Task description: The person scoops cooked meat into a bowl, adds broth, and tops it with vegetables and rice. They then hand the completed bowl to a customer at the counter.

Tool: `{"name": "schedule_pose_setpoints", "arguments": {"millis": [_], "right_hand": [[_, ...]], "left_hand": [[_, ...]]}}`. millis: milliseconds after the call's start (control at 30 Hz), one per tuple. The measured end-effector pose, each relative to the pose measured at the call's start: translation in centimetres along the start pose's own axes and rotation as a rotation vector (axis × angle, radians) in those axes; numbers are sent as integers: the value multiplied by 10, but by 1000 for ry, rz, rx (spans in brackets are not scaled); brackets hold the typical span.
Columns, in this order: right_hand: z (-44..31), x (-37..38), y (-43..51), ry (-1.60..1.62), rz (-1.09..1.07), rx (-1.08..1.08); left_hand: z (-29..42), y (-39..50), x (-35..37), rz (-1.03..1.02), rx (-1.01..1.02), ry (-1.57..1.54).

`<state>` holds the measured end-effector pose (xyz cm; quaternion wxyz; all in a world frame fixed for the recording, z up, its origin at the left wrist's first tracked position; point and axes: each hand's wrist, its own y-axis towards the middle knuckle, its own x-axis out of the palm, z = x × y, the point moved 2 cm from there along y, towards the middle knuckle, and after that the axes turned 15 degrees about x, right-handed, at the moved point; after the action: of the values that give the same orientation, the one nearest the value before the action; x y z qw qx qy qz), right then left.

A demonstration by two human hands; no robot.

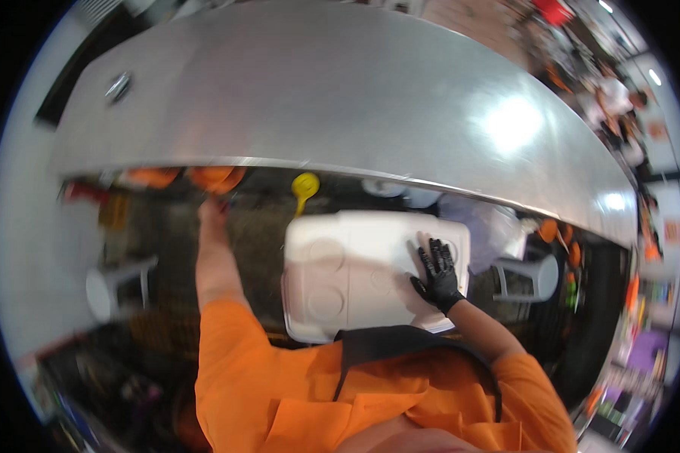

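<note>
Black-gloved, my right hand (440,277) rests with its fingers spread on the right part of a white plastic cooler lid (368,272). My left arm reaches forward on the left; my left hand (214,208), blurred and seemingly bare, is at an orange rounded container (218,178) below the metal counter's edge, and whether it grips the container is unclear. A yellow long-handled strainer or scoop (305,186) stands between that container and the cooler.
A stainless steel counter (345,96) spans the front, with a small shiny object (118,86) at its left. Stools (105,294) stand left and right (535,277) of the cooler. Clear plastic bags (479,229) lie by its right corner. People (617,102) are at the far right.
</note>
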<state>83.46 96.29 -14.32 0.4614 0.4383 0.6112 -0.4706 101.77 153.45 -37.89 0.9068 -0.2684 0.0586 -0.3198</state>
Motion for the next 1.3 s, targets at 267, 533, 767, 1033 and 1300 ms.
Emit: {"name": "schedule_pose_setpoints", "arguments": {"millis": [267,533,767,1033,1300], "right_hand": [[5,-8,8,82,-10,-37],[0,-5,8,83,17,-18],[3,-5,6,78,32,-28],[6,-2,4,103,58,-50],[10,-5,-5,178,103,-61]], "left_hand": [[-12,122,42,-15,63,-36],[2,128,42,-8,94,-25],[6,125,37,-6,111,-29],[24,106,29,-40,160,-31],[52,28,-4,-179,289,3]]}}
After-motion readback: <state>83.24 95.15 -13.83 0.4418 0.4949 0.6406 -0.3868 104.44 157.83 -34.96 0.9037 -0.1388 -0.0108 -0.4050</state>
